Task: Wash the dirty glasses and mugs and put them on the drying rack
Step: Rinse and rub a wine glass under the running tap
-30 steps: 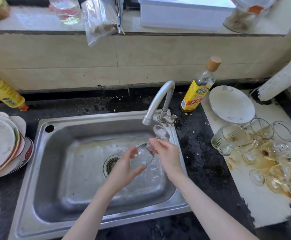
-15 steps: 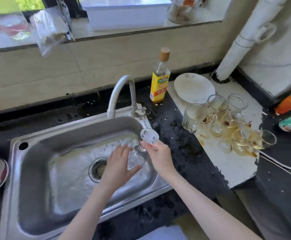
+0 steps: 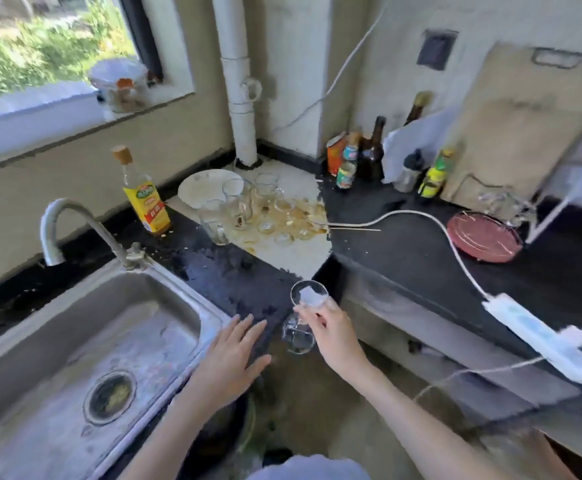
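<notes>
The person's left hand (image 3: 230,358) hangs flat over the front right corner of the sink (image 3: 85,344), fingers straight and spread, holding nothing. Just to the right of the sink, past the counter edge, the right hand (image 3: 331,332) pinches a stemmed glass (image 3: 301,320) upside down: its round foot is up near the fingertips, the bowl hangs below, and the fingers are curled around the stem. The glass is in the air, off the counter, touching nothing but that hand.

The sink's basin looks wet, with the round drain (image 3: 110,396) toward its front. Behind the sink's right rim the curved faucet (image 3: 75,230) arches leftward over the basin. Further back from the sink, beside the wall, stands a yellow-labelled bottle (image 3: 145,199) with a tan cap.

Beyond the sink to the right, on a pale patch of counter, a cluster of dirty glasses and mugs (image 3: 261,213) sits in brownish spills, with a white plate (image 3: 206,187) just behind them. A white pipe (image 3: 239,98) rises in the corner behind that.

Far to the right of the sink, a white power strip (image 3: 538,337) lies on the dark counter with its cord running back. Further on sits a pink round tray (image 3: 483,237), and against the wall a group of bottles (image 3: 369,157). The drying rack (image 3: 556,209) at the far right edge is blurred.
</notes>
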The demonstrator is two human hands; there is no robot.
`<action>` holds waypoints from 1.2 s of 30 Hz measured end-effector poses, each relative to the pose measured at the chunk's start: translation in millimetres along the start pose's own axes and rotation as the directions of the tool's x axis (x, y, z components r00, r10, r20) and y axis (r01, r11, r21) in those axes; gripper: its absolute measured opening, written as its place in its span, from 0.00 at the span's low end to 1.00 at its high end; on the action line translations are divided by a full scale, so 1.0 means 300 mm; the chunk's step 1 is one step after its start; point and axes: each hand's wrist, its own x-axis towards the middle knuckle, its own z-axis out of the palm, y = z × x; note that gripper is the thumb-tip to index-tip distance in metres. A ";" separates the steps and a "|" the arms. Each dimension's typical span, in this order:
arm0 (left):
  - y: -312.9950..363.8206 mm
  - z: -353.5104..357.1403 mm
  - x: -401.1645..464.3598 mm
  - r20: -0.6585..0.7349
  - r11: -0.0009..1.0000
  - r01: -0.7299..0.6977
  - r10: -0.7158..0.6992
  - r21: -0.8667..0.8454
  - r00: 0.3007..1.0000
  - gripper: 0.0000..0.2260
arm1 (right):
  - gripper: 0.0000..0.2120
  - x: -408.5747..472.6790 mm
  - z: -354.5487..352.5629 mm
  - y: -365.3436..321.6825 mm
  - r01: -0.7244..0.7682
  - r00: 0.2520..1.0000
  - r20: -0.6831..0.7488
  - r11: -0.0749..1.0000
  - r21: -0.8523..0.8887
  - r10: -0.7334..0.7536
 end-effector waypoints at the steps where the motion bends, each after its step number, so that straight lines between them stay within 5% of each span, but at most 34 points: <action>1: 0.074 0.011 -0.018 0.015 0.998 -0.055 0.055 0.012 0.998 0.39 | 0.11 -0.072 -0.056 0.033 -0.027 0.998 -0.051 1.000 0.008 0.027; 5: 0.360 0.080 -0.098 0.043 0.957 -0.290 0.289 0.015 0.956 0.41 | 0.12 -0.392 -0.265 0.147 -0.109 0.966 -0.227 0.991 0.074 0.124; 11: 0.772 0.198 -0.221 0.149 0.770 -0.615 0.597 0.170 0.789 0.22 | 0.09 -0.858 -0.518 0.265 -0.200 0.832 -0.488 0.963 0.182 0.265; 19: 1.225 0.331 -0.273 0.311 0.539 -0.817 0.756 0.203 0.576 0.28 | 0.09 -1.290 -0.789 0.430 -0.275 0.607 -0.703 0.928 0.252 0.371; 22: 1.387 0.373 -0.234 0.342 0.481 -0.872 0.807 0.091 0.482 0.34 | 0.10 -1.349 -0.907 0.503 -0.316 0.559 -0.738 0.920 0.232 0.378; 29: 1.806 0.514 -0.027 0.317 0.511 -0.855 0.800 0.088 0.510 0.29 | 0.08 -1.355 -1.306 0.705 -0.323 0.529 -0.742 0.906 0.273 0.412; 32: 1.984 0.524 0.047 0.293 0.509 -0.860 0.818 0.033 0.495 0.39 | 0.08 -1.350 -1.465 0.781 -0.393 0.508 -0.744 0.886 0.248 0.434; 36: 2.173 0.508 0.133 0.199 0.509 -0.861 0.842 0.009 0.501 0.36 | 0.11 -1.334 -1.654 0.873 -0.454 0.470 -0.759 0.861 0.230 0.451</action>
